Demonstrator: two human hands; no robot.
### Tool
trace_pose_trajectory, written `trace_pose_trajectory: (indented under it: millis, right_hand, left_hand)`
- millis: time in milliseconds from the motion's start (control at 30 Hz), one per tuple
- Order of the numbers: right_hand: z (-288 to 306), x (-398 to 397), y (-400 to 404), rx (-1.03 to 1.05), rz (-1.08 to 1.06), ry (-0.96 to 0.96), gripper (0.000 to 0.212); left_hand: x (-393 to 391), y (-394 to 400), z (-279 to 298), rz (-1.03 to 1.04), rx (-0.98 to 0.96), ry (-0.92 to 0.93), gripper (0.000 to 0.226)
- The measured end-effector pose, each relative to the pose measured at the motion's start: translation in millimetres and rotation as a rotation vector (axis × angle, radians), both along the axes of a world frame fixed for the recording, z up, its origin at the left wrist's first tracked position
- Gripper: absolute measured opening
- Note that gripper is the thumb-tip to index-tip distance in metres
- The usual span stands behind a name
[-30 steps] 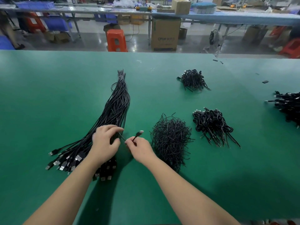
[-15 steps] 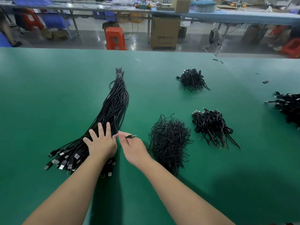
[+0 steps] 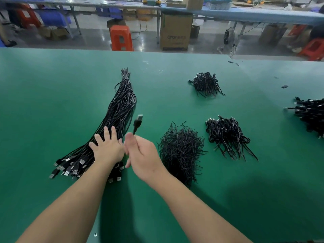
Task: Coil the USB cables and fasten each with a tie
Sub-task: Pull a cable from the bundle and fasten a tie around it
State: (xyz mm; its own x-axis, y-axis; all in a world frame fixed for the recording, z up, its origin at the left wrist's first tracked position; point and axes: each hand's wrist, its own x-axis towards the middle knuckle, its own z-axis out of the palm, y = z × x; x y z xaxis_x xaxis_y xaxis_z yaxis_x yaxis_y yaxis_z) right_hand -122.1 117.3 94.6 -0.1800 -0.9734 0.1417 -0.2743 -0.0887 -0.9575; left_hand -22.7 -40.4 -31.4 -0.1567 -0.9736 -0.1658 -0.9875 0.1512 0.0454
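A long bundle of black USB cables point(image 3: 121, 109) lies on the green table point(image 3: 52, 102), tied at its far end, with the plugs fanned out near me. My left hand point(image 3: 107, 148) presses flat on the bundle with fingers spread. My right hand point(image 3: 142, 155) pinches one USB cable point(image 3: 137, 124) just below its plug, which sticks up above the thumb. A heap of black ties point(image 3: 180, 149) lies right of my right hand.
Piles of coiled cables lie at the middle right point(image 3: 226, 135), further back point(image 3: 206, 84) and at the right edge point(image 3: 312, 116). Small black bits point(image 3: 284, 86) lie near the far right. Beyond the table's far edge stand an orange stool point(image 3: 121, 38) and a cardboard box point(image 3: 176, 31).
My right hand has lifted and pulled one cable out of the bundle, its plug now raised. My left hand went from gripping the bundle to pressing flat on it.
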Motion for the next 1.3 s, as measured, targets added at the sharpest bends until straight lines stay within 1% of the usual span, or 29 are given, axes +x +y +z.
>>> trace_pose_trajectory:
  millis: [100,167,200,267,300,333,400,433,467,567,667,733,833,867,933,967,1000,1033,1100,1133,1167,1233,1300]
  right_hand:
    - [31,-12,8,0.061,0.028,-0.457,0.052]
    - [53,-24,13,0.059,0.074,-0.686,0.049]
    - [63,-31,16,0.037,0.089,-0.761,0.048]
    - [81,-44,19,-0.009,0.120,-0.871,0.048]
    - [90,-51,21,-0.023,0.140,-0.915,0.048]
    - [97,-56,22,-0.035,0.160,-0.944,0.047]
    - [111,-66,24,-0.066,0.172,-0.934,0.041]
    - [116,-71,24,-0.081,0.161,-0.906,0.036]
    - [120,-75,24,-0.094,0.141,-0.874,0.032]
    - [124,-86,22,-0.118,0.061,-0.758,0.032]
    - [118,-94,19,-0.132,-0.026,-0.644,0.033]
    - [112,-98,16,-0.139,-0.066,-0.599,0.033]
    - [105,-102,14,-0.140,-0.093,-0.580,0.035]
    - [104,-103,13,-0.139,-0.098,-0.580,0.035]
    - [103,-105,13,-0.141,-0.105,-0.583,0.035]
    - [104,-106,13,-0.142,-0.108,-0.587,0.036]
    - [105,-107,13,-0.144,-0.107,-0.593,0.036]
    - [106,-108,14,-0.148,-0.099,-0.603,0.036]
    - [107,-109,16,-0.154,-0.061,-0.625,0.037]
    - [108,-109,16,-0.153,-0.040,-0.631,0.037]
    - [108,-109,16,-0.147,-0.023,-0.631,0.038]
    - [108,-109,17,-0.120,0.001,-0.619,0.040]
    - [104,-108,16,-0.082,0.018,-0.616,0.040]
  left_hand:
    - [-1,1,1,0.018,0.013,0.036,0.067]
    - [0,1,3,0.026,-0.005,0.077,0.066]
    - [-1,2,3,-0.001,-0.045,0.102,0.068]
    - [-1,6,2,-0.153,-0.176,0.131,0.075]
    - [-2,9,1,-0.243,-0.250,0.152,0.074]
    - [-5,12,0,-0.307,-0.317,0.196,0.066]
    - [-12,15,2,-0.363,-0.407,0.329,0.038]
    - [-16,17,4,-0.386,-0.414,0.377,0.026]
    - [-20,18,7,-0.413,-0.400,0.403,0.022]
    - [-27,28,18,-0.457,-0.367,0.450,0.022]
    - [-26,47,28,-0.501,-0.342,0.450,0.022]
    - [-25,61,33,-0.561,-0.208,0.482,0.022]
    - [-21,79,48,-0.565,0.129,0.582,0.019]
    - [-18,83,54,-0.550,0.227,0.633,0.023]
    - [-15,92,67,-0.479,0.464,0.831,0.028]
    - [-13,94,72,-0.455,0.537,0.876,0.028]
    - [-12,95,75,-0.463,0.541,0.848,0.028]
    - [-10,95,77,-0.480,0.493,0.745,0.027]
    - [-8,90,81,-0.530,0.356,0.463,0.024]
    - [-7,88,83,-0.553,0.324,0.353,0.023]
    - [-4,86,85,-0.570,0.338,0.279,0.022]
    - [0,84,90,-0.572,0.433,0.204,0.022]
    - [5,83,100,-0.553,0.496,0.164,0.034]
